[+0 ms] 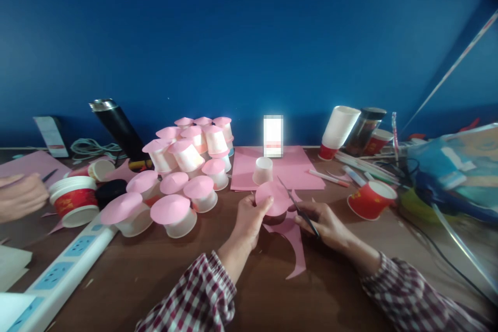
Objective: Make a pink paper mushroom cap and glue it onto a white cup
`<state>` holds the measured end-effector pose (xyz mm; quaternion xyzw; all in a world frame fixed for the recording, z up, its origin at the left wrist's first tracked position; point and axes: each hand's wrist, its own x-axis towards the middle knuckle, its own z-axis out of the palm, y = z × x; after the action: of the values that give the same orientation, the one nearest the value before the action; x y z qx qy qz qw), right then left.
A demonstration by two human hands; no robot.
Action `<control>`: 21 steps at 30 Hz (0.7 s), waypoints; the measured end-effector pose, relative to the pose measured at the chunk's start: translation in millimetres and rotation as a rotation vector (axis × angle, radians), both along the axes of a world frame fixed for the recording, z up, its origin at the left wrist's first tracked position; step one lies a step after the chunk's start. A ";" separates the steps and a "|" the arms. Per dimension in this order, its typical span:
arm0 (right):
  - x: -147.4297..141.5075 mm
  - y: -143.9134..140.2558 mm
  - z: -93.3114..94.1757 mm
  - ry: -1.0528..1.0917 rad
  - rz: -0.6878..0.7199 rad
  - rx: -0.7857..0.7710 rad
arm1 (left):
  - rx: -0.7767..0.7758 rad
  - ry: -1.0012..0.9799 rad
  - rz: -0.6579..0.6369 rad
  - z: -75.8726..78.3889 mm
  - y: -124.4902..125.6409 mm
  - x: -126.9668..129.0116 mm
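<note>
- Two hands work near the middle of the tabletop (241, 290): the left hand (249, 218) pinches a pink paper disc (272, 198) by its near-left edge, thumb on top, and the right hand (324, 223) is closed around a pair of scissors (298, 207) whose blades point up to about 11 o'clock at the disc's right rim.
- The disc looks thin, light and floppy; it would likely crease if squeezed, so a grip at the edge close to the cut seems best. It appears to sit over a dark cup, mostly hidden.
- One curled pink offcut (293, 241) trails from the disc toward 6 o'clock.
- About fifteen white cups with pink paper lids (175, 212) are heaped at 10 o'clock; the back ones overlap, so the count is rough.
- One bare white cup (263, 170) stands upturned on one pink sheet (299, 168) at 12 o'clock.
- One red cup (371, 199) lies tipped at 2 o'clock; one stack of white cups (338, 127) leans behind it.
- One power strip (66, 264) runs off at 8 o'clock, and another person's hand (19, 197) shows at 9 o'clock.
</note>
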<state>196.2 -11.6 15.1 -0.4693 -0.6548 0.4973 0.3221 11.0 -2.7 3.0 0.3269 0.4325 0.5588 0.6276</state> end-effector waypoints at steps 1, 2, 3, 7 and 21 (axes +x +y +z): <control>-0.3 -0.1 0.5 -0.001 -0.001 -0.004 | -0.004 -0.006 -0.004 0.7 -0.1 -0.1; -0.6 -0.3 1.1 -0.005 -0.003 -0.006 | -0.008 -0.012 -0.005 1.5 -0.3 -0.1; -0.9 -0.5 1.8 -0.012 -0.006 -0.006 | -0.012 -0.017 -0.005 2.4 -0.4 -0.1; -1.3 -0.8 5.1 -0.052 -0.015 0.026 | -0.021 -0.025 -0.005 5.0 -1.0 0.4; -2.4 -1.9 8.3 -0.085 -0.028 0.040 | -0.041 -0.035 0.013 6.2 -1.0 0.2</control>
<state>193.7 -13.6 23.4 -0.4926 -0.6710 0.4592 0.3101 11.1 -3.7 9.2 0.3010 0.4349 0.5596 0.6380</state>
